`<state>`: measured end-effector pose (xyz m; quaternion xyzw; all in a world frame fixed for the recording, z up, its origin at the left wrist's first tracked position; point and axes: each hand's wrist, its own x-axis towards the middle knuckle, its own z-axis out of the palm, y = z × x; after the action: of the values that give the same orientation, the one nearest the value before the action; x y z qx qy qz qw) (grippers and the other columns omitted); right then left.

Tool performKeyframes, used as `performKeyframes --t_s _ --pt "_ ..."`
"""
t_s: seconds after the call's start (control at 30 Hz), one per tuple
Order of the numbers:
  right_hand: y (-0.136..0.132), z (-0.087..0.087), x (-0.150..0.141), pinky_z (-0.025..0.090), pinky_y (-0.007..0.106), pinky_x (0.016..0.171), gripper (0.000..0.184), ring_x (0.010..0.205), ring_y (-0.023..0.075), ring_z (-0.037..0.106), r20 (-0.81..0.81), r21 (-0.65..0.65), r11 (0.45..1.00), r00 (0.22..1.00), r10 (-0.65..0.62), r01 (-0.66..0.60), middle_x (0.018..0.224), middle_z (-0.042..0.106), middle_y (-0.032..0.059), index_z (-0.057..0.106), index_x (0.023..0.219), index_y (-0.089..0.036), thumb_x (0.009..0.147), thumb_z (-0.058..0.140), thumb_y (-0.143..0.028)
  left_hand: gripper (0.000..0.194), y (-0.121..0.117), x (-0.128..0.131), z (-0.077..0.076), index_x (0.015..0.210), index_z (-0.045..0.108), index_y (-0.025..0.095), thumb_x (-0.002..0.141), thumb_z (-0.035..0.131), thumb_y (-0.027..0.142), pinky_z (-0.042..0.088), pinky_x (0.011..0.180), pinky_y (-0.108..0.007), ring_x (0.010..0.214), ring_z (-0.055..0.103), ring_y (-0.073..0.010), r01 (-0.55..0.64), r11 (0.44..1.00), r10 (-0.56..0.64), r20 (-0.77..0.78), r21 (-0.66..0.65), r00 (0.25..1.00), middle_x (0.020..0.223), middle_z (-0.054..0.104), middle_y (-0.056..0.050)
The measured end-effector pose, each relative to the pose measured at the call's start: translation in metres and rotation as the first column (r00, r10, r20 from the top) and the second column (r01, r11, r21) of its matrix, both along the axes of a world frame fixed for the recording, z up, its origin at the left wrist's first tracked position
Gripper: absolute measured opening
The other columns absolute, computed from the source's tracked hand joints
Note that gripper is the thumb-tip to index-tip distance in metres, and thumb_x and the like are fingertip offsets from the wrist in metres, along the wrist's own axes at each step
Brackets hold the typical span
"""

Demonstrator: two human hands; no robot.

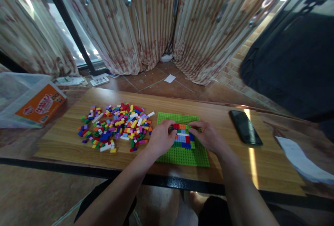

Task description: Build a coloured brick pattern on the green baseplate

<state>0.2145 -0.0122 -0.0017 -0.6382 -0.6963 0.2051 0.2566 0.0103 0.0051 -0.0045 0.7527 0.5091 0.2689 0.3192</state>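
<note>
A green baseplate (182, 156) lies on the wooden table (65, 142) in front of me. A small block of stacked coloured bricks (184, 137) stands on its middle. My left hand (161, 137) rests on the block's left side with the fingers curled and pinched at its top edge. My right hand (207, 136) is on the block's right side, with its fingers curled onto the top right corner. A loose pile of small coloured bricks (116, 125) is spread on the table to the left of the plate.
A black phone (245, 127) lies flat right of the plate. A white paper (300, 160) sits at the table's right end. A clear plastic bag with an orange box (39, 105) is at the far left. Curtains (146, 24) hang behind.
</note>
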Motion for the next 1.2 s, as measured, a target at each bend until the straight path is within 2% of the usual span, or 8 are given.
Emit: performKeyframes --t_s 0.17,0.33,0.43,0.57,0.67,0.83,0.93,1.2 --pt "-0.001 -0.002 0.000 0.048 0.037 0.080 0.022 0.084 0.0219 0.065 0.015 0.009 1.000 0.999 -0.029 0.029 0.092 0.072 0.0058 0.074 0.095 -0.025 0.082 0.058 -0.032 0.032 -0.005 0.003 0.001 0.117 0.061 0.017 0.086 0.055 0.024 0.049 0.094 -0.039 0.103 0.061 -0.0228 -0.008 0.997 0.008 -0.002 0.075 1.000 0.113 0.065 -0.010" --pt "-0.002 -0.004 0.001 0.048 0.037 0.080 0.023 0.084 0.0212 0.064 -0.030 0.011 1.000 0.999 -0.025 0.025 0.089 0.071 0.0051 0.074 0.096 -0.025 0.082 0.059 -0.034 0.043 -0.014 0.011 0.003 0.130 0.055 0.020 0.089 0.054 0.033 0.040 0.105 -0.043 0.119 0.049 -0.0267 0.138 0.964 -0.110 -0.130 0.228 0.985 0.130 0.055 -0.011" --pt "-0.002 -0.006 0.004 0.048 0.037 0.081 0.025 0.086 0.0214 0.064 -0.081 0.002 1.000 0.997 -0.016 0.016 0.091 0.071 0.0055 0.073 0.098 -0.024 0.080 0.061 -0.036 0.043 -0.017 0.014 0.003 0.131 0.055 0.025 0.090 0.052 0.036 0.039 0.105 -0.047 0.121 0.046 -0.0290 0.190 0.955 -0.135 -0.238 0.227 0.962 0.135 0.051 -0.011" --pt "-0.001 -0.009 0.010 0.049 0.037 0.082 0.034 0.089 0.0220 0.065 -0.212 -0.044 0.998 0.976 -0.047 0.038 0.098 0.072 0.0070 0.071 0.107 -0.021 0.079 0.062 -0.039 0.043 -0.017 0.014 0.003 0.133 0.053 0.028 0.091 0.049 0.040 0.039 0.104 -0.048 0.121 0.046 -0.0293 0.211 0.949 -0.136 -0.300 0.233 0.944 0.137 0.049 -0.010" --pt "0.001 -0.007 0.010 0.050 0.035 0.080 0.033 0.089 0.0215 0.066 -0.284 -0.079 0.994 0.953 -0.101 0.081 0.097 0.073 0.0078 0.072 0.100 -0.019 0.084 0.053 -0.040 0.043 -0.017 0.014 0.003 0.133 0.053 0.028 0.092 0.049 0.040 0.039 0.103 -0.048 0.121 0.046 -0.0299 0.214 0.948 -0.130 -0.327 0.235 0.936 0.137 0.049 -0.010" --pt "0.004 -0.006 0.007 0.048 0.032 0.072 0.034 0.079 0.0204 0.065 -0.217 -0.107 0.992 0.973 -0.082 0.059 0.084 0.073 0.0056 0.074 0.083 -0.019 0.086 0.050 -0.043 0.043 -0.018 0.015 0.002 0.134 0.052 0.027 0.093 0.046 0.041 0.040 0.101 -0.048 0.120 0.047 -0.0296 0.231 0.939 -0.120 -0.385 0.257 0.915 0.137 0.050 -0.011" --pt "0.005 -0.012 0.006 0.048 0.032 0.073 0.031 0.079 0.0210 0.065 -0.192 -0.086 0.992 0.975 -0.111 0.095 0.083 0.074 0.0054 0.075 0.082 -0.019 0.083 0.055 -0.043 0.043 -0.019 0.016 0.001 0.134 0.050 0.028 0.094 0.044 0.042 0.040 0.100 -0.047 0.120 0.047 -0.0283 0.232 0.930 -0.098 -0.419 0.284 0.903 0.137 0.050 -0.009" --pt "0.008 -0.019 0.006 0.049 0.033 0.072 0.031 0.078 0.0227 0.066 -0.188 -0.075 0.992 0.976 -0.109 0.097 0.082 0.075 0.0052 0.076 0.081 -0.021 0.080 0.057 -0.046 0.039 -0.025 0.024 0.009 0.130 0.052 0.027 0.095 0.043 0.041 0.042 0.095 -0.047 0.115 0.050 -0.0280 0.205 0.937 -0.039 -0.499 0.283 0.866 0.131 0.054 -0.008"
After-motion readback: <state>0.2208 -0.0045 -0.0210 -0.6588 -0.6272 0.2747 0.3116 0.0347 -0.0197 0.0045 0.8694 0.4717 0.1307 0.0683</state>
